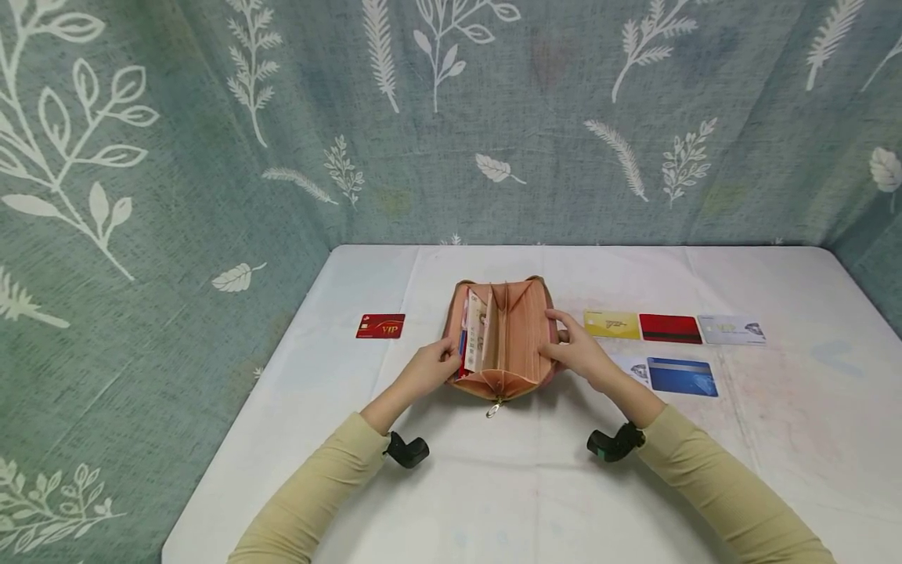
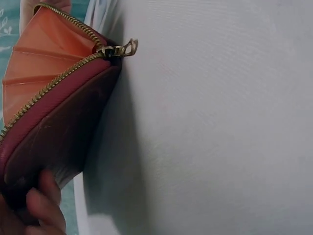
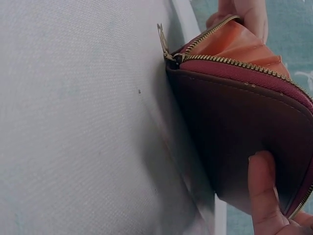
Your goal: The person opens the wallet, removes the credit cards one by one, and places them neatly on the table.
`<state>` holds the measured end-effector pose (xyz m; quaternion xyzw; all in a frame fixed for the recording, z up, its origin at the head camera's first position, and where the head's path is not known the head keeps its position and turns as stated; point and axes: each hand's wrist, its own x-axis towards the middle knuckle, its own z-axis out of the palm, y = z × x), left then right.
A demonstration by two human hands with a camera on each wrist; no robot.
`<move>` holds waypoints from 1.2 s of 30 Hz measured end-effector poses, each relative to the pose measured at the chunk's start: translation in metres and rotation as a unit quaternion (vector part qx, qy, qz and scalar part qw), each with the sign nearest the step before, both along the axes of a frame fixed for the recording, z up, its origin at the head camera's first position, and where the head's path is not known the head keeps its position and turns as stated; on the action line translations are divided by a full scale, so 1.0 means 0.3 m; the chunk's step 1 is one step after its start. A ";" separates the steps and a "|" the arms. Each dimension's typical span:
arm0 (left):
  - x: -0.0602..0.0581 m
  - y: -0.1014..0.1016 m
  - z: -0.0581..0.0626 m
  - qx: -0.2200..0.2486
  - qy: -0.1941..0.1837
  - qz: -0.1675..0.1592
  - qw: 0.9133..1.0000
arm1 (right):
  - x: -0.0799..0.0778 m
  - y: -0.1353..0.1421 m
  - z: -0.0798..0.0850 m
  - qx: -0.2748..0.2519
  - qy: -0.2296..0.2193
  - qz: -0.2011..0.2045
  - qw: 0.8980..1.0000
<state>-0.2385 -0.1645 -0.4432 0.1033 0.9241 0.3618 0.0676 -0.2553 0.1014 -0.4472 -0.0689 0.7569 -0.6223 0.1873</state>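
A zip-around wallet (image 1: 521, 333) stands spread apart in the middle of the table, its peach lining and dividers facing up. My left hand (image 1: 426, 370) grips its left side and my right hand (image 1: 581, 352) its right side. Papers that look like banknotes (image 1: 475, 333) stick up in the left compartment, beside red and blue edges. The zipper pull (image 1: 495, 409) hangs at the near end. In the left wrist view, curled fingers (image 2: 46, 205) hold the dark outer cover (image 2: 63, 127). The right wrist view has a finger (image 3: 262, 181) pressed flat against the cover (image 3: 230, 132).
Left of the wallet lies a red VIP card (image 1: 380, 326). On the right are a yellow card (image 1: 611, 324), a red card with a black stripe (image 1: 671, 329), a silver card (image 1: 731, 330) and a blue card (image 1: 682, 377). My right wrist partly covers another pale card (image 1: 637, 368). A patterned curtain (image 1: 493, 157) borders the table.
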 end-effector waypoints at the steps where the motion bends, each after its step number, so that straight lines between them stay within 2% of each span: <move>1: 0.001 0.001 -0.002 0.009 0.000 -0.003 1.000 | 0.000 0.001 -0.001 0.000 -0.001 -0.001 1.000; 8: 0.006 0.000 -0.014 0.055 -0.030 -0.008 0.998 | -0.001 0.002 -0.003 -0.002 -0.002 -0.001 1.000; 20: -0.004 -0.009 -0.022 0.128 -0.083 0.015 0.988 | 0.001 0.005 -0.002 -0.009 0.000 0.005 1.000; 23: -0.004 -0.015 -0.023 0.147 -0.089 0.022 0.985 | 0.001 0.005 -0.004 -0.017 0.002 0.012 1.000; 25: -0.003 -0.018 -0.024 0.139 -0.084 0.024 0.986 | 0.000 0.004 -0.004 -0.018 0.003 0.014 1.000; 31: -0.006 -0.033 -0.016 0.054 -0.044 -0.014 0.998 | -0.001 0.006 -0.007 -0.003 0.001 0.008 1.000; 33: -0.002 -0.039 0.006 0.050 -0.046 -0.037 0.997 | -0.001 0.008 -0.009 0.000 0.002 0.008 1.000; 35: 0.006 -0.043 0.034 0.069 -0.065 -0.061 0.994 | -0.001 0.009 -0.012 -0.001 0.002 0.008 1.000; 36: 0.004 -0.048 0.034 0.082 -0.078 -0.070 0.991 | 0.000 0.009 -0.012 -0.001 0.003 0.009 1.000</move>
